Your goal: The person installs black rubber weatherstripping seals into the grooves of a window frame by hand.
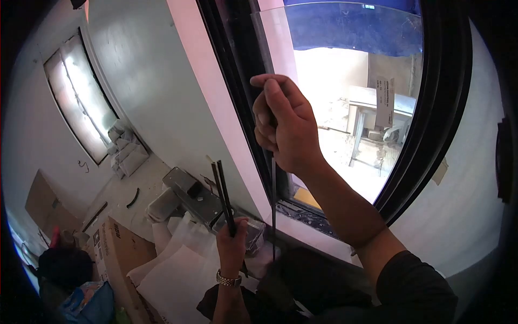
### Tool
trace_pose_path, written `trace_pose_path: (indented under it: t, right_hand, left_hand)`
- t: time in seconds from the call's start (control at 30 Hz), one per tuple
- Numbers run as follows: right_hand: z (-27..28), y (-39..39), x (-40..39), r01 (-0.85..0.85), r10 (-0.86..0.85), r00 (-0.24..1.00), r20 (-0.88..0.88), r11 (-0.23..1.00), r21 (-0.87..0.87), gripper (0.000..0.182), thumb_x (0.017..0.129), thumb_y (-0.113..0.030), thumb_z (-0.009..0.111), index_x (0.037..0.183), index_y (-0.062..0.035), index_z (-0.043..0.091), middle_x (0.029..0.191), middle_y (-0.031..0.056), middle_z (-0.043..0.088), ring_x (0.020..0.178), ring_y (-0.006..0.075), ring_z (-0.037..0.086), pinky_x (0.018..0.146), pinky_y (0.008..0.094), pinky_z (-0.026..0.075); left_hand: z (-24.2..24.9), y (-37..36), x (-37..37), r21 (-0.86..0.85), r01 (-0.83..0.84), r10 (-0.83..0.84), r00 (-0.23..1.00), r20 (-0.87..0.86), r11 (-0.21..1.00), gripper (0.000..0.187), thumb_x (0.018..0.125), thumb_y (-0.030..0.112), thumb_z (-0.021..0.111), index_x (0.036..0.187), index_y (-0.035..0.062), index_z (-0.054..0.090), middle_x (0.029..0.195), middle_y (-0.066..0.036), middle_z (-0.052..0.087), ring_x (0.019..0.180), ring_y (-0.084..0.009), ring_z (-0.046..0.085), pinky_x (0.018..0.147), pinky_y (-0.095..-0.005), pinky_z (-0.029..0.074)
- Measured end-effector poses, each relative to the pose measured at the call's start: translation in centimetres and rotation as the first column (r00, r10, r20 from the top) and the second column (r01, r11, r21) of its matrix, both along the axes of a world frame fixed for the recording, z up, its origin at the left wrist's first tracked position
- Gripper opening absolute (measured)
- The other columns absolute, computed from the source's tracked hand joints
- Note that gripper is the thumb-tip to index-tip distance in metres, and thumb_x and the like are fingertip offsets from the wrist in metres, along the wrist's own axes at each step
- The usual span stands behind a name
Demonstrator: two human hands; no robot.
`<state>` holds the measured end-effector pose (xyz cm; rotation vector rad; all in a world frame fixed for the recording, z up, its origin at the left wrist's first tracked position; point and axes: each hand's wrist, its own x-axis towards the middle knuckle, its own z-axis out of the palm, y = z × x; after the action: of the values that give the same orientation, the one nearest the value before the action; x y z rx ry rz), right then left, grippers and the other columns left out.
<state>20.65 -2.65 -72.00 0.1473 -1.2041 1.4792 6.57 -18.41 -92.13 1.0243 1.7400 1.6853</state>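
My left hand (231, 243), with a metal-band watch (228, 278) on its wrist, is closed around several thin black strips (222, 189) that stick up past the fingers. My right hand (286, 121) is raised in front of the black window frame (237, 59), its fingers curled and thumb against the index finger. A long thin black strip (273, 216) hangs straight down below this hand; its upper end is hidden by the fingers. Behind the hand is a glass pane (334, 27) with a rounded-looking top edge and a white label (384, 101) on it.
A narrow sill (318, 229) runs under the window. A grey bench-like object (197, 197) stands low by the wall. White sheets (175, 275), a cardboard box (121, 248) and a blue bag (89, 305) lie to the left. Wrapped bundles (127, 151) sit by the far window.
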Motion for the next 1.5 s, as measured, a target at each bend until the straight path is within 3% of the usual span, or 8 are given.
trace_pose_path:
  t: [0.53,0.67,0.73,0.83,0.93,1.13,1.23,1.5]
  right_hand:
    - [-6.5,-2.1,-3.6,-0.320,0.306,0.947,-0.094,0.917,-0.237,0.030,0.110,-0.034,0.045,0.122,-0.0082,0.055,0.068,0.0009,0.044,0.048,0.0085,0.037,0.044,0.0258,0.032]
    - [-10.1,1.2,-3.1,0.236,-0.203,0.937,0.284,0.968,-0.088,0.039,0.110,-0.029,0.044,0.137,-0.0029,0.050,0.107,0.0142,0.064,0.096,0.0273,0.060,0.087,0.0417,0.048]
    - [-16.0,1.9,0.3,0.443,-0.365,0.639,0.677,0.894,0.063,0.043,0.109,-0.026,0.043,0.145,-0.0022,0.049,0.131,0.0213,0.064,0.125,0.0354,0.058,0.109,0.0452,0.041]
    - [-35.2,-5.6,7.9,-0.075,-0.283,-0.142,0.948,0.959,0.275,0.046,0.105,-0.033,0.044,0.139,-0.0056,0.058,0.138,0.0273,0.058,0.129,0.0416,0.056,0.112,0.0485,0.042]
    - [-43.6,-11.8,16.1,-0.053,0.192,-0.593,0.782,0.960,-0.276,0.050,0.101,-0.039,0.050,0.140,-0.0093,0.059,0.139,0.0175,0.061,0.125,0.0372,0.060,0.110,0.0477,0.044]
    - [-16.4,-13.5,16.8,0.139,0.325,-0.654,0.683,0.939,-0.313,0.037,0.092,-0.036,0.061,0.103,-0.0039,0.077,0.111,0.0198,0.073,0.104,0.0398,0.069,0.090,0.0484,0.055]
    - [-8.1,-13.1,12.4,0.275,-0.206,-0.346,0.915,0.910,0.309,0.049,0.096,-0.045,0.055,0.088,0.0007,0.071,0.095,0.0263,0.069,0.091,0.0446,0.066,0.083,0.0550,0.051]
    - [27.1,5.7,1.2,0.720,-0.794,-0.055,0.606,0.389,0.575,0.035,0.082,-0.027,0.078,0.107,-0.0051,0.067,0.087,0.0165,0.066,0.078,0.0361,0.066,0.074,0.0448,0.053]
  left_hand:
    - [-2.5,-0.4,-1.4,-0.134,0.270,-0.277,0.960,-0.040,0.954,0.026,0.083,0.002,0.081,0.107,0.0026,0.070,0.080,0.003,0.064,0.071,-0.0073,0.060,0.064,-0.0261,0.051]
    - [-0.6,0.6,-4.1,-0.132,0.216,-0.201,0.972,0.122,0.967,0.013,0.091,0.009,0.075,0.102,0.0045,0.071,0.077,0.003,0.063,0.070,-0.0063,0.058,0.061,-0.0254,0.048]
    - [2.1,-0.2,-5.9,-0.181,0.107,-0.094,0.992,0.079,0.978,0.012,0.092,0.010,0.073,0.103,0.0040,0.072,0.075,0.004,0.060,0.068,-0.0056,0.055,0.059,-0.0251,0.044]
    - [7.9,-2.9,-7.1,-0.254,-0.011,0.026,0.998,0.056,0.967,0.013,0.094,0.009,0.071,0.105,0.0031,0.073,0.073,0.005,0.056,0.065,-0.0045,0.049,0.056,-0.0246,0.039]
    - [14.4,-5.9,-8.0,-0.292,0.000,0.017,0.998,0.056,0.956,0.016,0.094,0.007,0.068,0.109,0.0025,0.073,0.073,0.005,0.053,0.063,-0.0035,0.045,0.054,-0.0234,0.035]
    - [33.6,-9.7,-8.1,-0.296,-0.006,-0.041,0.988,-0.151,0.955,0.018,0.092,0.000,0.068,0.110,-0.0002,0.072,0.092,-0.002,0.065,0.081,-0.0120,0.056,0.072,-0.0283,0.047]
    - [40.3,-12.8,-8.9,-0.314,0.011,-0.044,0.994,-0.095,0.949,0.017,0.092,0.000,0.069,0.108,-0.0009,0.069,0.097,-0.005,0.069,0.086,-0.0140,0.061,0.076,-0.0302,0.050]
    - [47.4,-21.5,-11.9,-0.392,-0.161,0.057,0.963,-0.263,0.906,0.014,0.094,0.005,0.069,0.106,-0.0019,0.067,0.098,-0.008,0.070,0.086,-0.0169,0.064,0.079,-0.0341,0.051]
